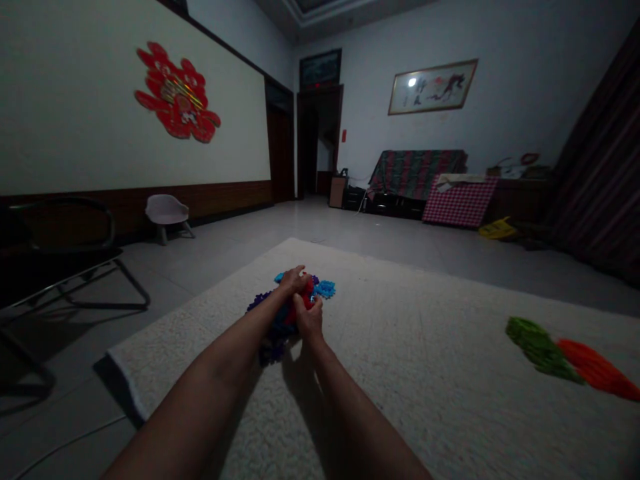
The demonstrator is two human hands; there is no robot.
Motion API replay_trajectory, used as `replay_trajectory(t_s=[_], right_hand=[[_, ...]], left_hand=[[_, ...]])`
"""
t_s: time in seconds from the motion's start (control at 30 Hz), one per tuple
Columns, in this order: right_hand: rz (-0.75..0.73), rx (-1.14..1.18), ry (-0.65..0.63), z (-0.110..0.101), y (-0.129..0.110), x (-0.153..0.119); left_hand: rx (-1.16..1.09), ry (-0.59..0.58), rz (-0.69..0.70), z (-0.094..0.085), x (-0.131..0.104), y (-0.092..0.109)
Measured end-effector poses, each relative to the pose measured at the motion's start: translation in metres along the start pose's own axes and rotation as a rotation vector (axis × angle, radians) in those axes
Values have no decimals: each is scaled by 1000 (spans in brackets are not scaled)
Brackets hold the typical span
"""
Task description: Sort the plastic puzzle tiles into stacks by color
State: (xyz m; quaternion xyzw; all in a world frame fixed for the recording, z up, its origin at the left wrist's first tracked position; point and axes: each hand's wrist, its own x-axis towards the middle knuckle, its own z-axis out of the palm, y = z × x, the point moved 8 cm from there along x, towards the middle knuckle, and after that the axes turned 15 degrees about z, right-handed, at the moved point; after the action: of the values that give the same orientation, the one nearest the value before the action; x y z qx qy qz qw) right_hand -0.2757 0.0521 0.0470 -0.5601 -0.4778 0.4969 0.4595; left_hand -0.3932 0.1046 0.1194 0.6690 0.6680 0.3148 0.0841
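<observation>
Fingers (300,269) of both bare hands were gathered around a small, many-coloured bundle (306,293): those of the right hand (310,319) were bent on the red part, with the thumb on its left side and the other fingertips curled on its right, while those of the left hand (293,281) reached over its far end, and how tightly they held could not be told. Bright red in the middle, the bundle looked soft and bunched, with dark blue and deep purple around its lower part, bumpy purple edges showing at the left and near sides, and frilly light blue pieces at the far end. Its red part slanted away from the person and slightly to the right; the whole seemed longest from the purple near end, at lower left, towards the light blue frill at upper right, though the left forearm and the hands hid much of this line. Purple edges showed left of the left wrist and below it, and the light blue frill stuck out to the right, just beyond the right fingertips. All of it was over the pale rug (400,333), in front of the person; well apart, at the right, lay a green bunch (540,350) and an orange bunch (597,369), end to end.
</observation>
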Motion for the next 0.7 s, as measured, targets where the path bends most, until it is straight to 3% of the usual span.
replay_trajectory(t_s=[0.07, 0.17, 0.27, 0.37, 0.47, 0.6, 0.7], right_hand=[[56, 30, -99, 10, 10, -4], [4, 35, -288, 16, 20, -17], [-56, 7, -210, -20, 27, -17], [-129, -42, -94, -85, 27, -8], [-246, -135, 37, -171, 22, -1], [-385, -353, 399, -302, 17, -8], [-284, -517, 677, -389, 26, -14]], left_hand=[[80, -31, 23, 1, 1, -4], [170, -118, 73, 14, -3, -6], [245, -175, 95, 29, -10, -2], [300, -139, 133, 47, -16, 14], [319, -91, 234, 80, -21, 47], [203, -115, 382, 148, -29, 111], [-11, -274, 430, 203, -40, 167]])
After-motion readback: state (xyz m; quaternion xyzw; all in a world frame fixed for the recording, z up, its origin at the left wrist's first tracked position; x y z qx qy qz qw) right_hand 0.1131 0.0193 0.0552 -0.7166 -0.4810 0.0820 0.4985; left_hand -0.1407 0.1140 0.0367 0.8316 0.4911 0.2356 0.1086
